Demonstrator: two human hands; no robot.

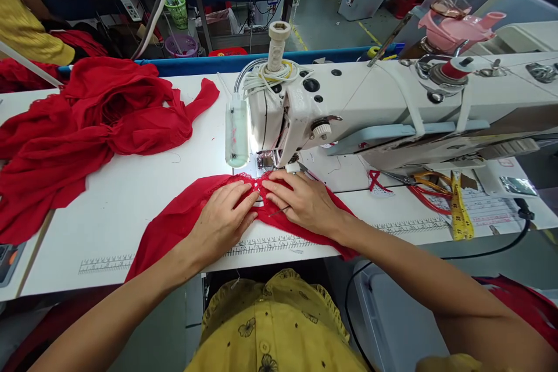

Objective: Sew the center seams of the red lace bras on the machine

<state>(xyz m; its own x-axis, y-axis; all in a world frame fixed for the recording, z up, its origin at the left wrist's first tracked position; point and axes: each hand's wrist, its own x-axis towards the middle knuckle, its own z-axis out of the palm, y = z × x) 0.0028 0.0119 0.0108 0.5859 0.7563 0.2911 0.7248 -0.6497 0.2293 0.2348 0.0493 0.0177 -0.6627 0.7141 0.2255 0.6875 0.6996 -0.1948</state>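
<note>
Red fabric with a lace edge (174,226) lies across the sewing machine bed, its lace close to the presser foot (265,160). My left hand (226,209) rests on the fabric left of the lace, fingers stretched out and pressing down. On the other side, my right hand (305,200) lies over the fabric with its fingertips at the lace. From under its fingers pokes a thin pointed metal tool (279,210), held in that hand; its kind is mostly hidden. A white band (293,168) is around one right finger. The white sewing machine (370,93) stands just beyond both hands.
A heap of red fabric (131,110) covers the table's left side. At right lie orange-handled scissors (431,183), a yellow measuring tape (461,209) and a red lace scrap (378,181). A lamp (236,133) hangs by the needle. Another person's yellow sleeve (30,17) shows far left.
</note>
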